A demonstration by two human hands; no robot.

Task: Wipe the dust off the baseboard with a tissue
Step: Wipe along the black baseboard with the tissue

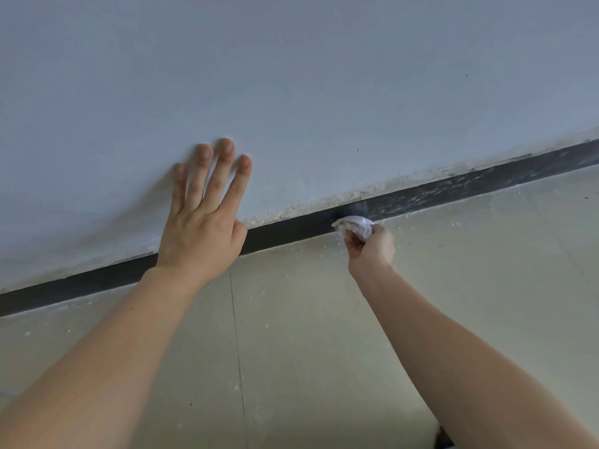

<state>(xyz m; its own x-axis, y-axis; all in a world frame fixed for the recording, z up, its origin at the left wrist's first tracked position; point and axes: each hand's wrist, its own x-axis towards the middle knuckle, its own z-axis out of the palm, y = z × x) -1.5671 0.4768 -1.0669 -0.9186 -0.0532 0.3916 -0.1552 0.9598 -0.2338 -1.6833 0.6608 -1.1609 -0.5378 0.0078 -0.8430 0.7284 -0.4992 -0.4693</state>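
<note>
Pale wall, floor speckled with white crumbs. The dark baseboard runs between them. It looks clean left of the tissue and dusty, streaked to the right, so roughly half in view seems done. Left hand flat on the wall, fingers spread. Right hand pinches the crumpled tissue against the baseboard mid-run.

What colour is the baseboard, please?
Black or very dark grey, with pale dust streaks on the baseboard right of the tissue; head view.

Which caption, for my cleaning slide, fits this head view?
The right hand presses a crumpled tissue to the dusty black baseboard; left hand rests flat on the wall.
</note>
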